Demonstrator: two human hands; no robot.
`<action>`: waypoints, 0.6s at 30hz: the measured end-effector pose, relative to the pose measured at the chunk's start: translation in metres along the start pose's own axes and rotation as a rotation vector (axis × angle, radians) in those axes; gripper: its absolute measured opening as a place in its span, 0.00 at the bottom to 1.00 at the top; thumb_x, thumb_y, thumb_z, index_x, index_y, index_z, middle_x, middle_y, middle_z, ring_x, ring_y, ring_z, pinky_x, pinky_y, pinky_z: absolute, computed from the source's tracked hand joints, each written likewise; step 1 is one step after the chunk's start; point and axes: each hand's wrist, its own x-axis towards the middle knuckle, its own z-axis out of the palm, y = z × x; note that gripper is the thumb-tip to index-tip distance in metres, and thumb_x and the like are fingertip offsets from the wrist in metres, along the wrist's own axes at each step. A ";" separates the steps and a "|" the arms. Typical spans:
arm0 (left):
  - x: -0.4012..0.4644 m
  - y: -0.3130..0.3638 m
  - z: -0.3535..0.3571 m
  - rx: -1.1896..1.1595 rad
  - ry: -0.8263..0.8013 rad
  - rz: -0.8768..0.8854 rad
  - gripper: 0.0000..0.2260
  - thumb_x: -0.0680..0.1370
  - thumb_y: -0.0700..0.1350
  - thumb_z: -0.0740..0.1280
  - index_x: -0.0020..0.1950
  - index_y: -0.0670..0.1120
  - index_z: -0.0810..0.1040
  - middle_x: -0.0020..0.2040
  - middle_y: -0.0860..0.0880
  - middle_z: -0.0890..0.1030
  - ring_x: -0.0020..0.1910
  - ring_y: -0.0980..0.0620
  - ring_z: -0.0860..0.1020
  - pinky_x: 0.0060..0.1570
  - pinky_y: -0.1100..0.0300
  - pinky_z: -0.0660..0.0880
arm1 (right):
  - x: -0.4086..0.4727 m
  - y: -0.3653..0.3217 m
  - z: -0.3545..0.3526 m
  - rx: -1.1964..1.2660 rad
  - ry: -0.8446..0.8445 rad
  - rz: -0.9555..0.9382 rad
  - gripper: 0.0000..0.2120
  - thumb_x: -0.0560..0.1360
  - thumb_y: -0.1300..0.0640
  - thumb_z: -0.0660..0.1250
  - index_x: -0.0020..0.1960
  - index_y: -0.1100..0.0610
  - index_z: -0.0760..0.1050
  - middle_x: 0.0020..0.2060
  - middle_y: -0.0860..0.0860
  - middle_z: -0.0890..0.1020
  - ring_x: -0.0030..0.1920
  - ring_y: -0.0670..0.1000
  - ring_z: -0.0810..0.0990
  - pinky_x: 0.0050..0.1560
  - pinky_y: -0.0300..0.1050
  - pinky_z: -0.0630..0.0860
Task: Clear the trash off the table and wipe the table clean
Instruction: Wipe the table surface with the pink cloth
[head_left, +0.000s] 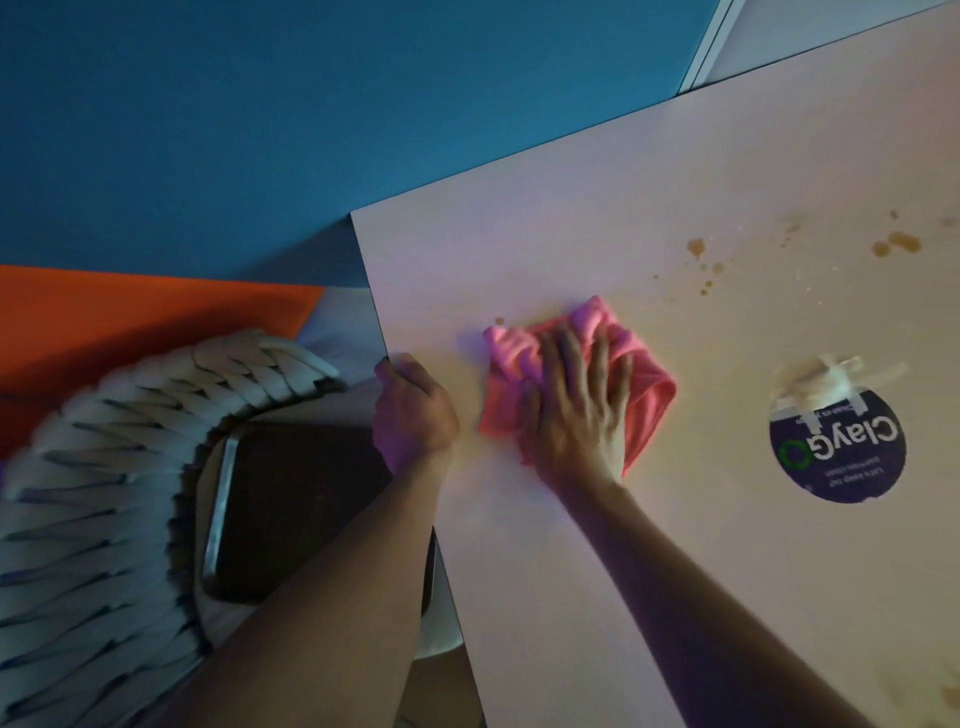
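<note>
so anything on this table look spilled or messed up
Yes. Brown splatter stains dot the table beyond the pink cloth under the right hand, with more toward the far right. The round sticker has torn, crumpled tape stuck over its top edge.

To the right of my hands, a round dark sticker (837, 453) lies on the tabletop (545, 249). It reads "ClayGO" in large letters, white with a green ring for the O, upside down from where I stand. The smaller lines above and below that word are too blurred to read.
</note>
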 end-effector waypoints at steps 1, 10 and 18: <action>0.000 0.001 0.000 -0.006 -0.003 0.000 0.17 0.86 0.53 0.49 0.65 0.44 0.68 0.56 0.33 0.81 0.55 0.32 0.79 0.49 0.44 0.72 | -0.016 -0.004 -0.002 0.019 -0.012 -0.018 0.25 0.80 0.50 0.60 0.75 0.55 0.67 0.75 0.55 0.66 0.78 0.64 0.55 0.77 0.66 0.48; -0.003 0.001 -0.003 -0.032 -0.012 0.009 0.16 0.86 0.53 0.49 0.65 0.45 0.68 0.55 0.34 0.81 0.54 0.32 0.79 0.47 0.45 0.72 | -0.045 0.019 -0.011 -0.034 -0.033 0.177 0.25 0.82 0.46 0.56 0.77 0.53 0.64 0.78 0.52 0.62 0.79 0.59 0.53 0.76 0.66 0.49; 0.002 -0.001 0.000 -0.029 -0.011 0.019 0.16 0.86 0.53 0.49 0.65 0.45 0.68 0.54 0.36 0.83 0.52 0.33 0.81 0.47 0.45 0.75 | 0.073 -0.010 0.008 -0.031 -0.041 0.124 0.25 0.82 0.46 0.51 0.76 0.53 0.62 0.77 0.53 0.63 0.79 0.63 0.53 0.74 0.70 0.47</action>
